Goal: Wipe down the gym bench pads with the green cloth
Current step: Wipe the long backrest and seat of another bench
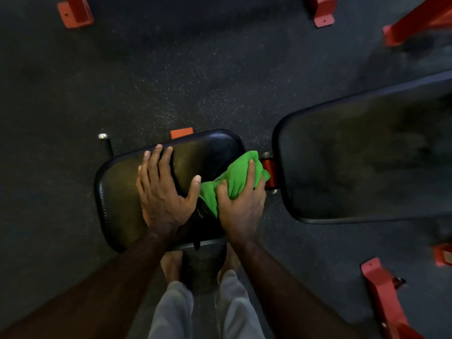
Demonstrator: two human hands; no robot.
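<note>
Head view shows no readable writing on the green cloth [236,178], which is bunched on the right end of the black seat pad [117,199]; the right hand [241,206] grips it with curled fingers. Just left of that grip, the left hand [162,189] lies flat on the pad, fingers spread. Right of the grip, past an orange bracket [270,173], sits the larger back pad [367,155].

A gym — padded bench [362,157], speckled rubber floor [171,77], red frames [389,292].

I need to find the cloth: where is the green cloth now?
In the head view the green cloth lies bunched under the right hand on the seat pad's right end, beside the red hinge.
</note>
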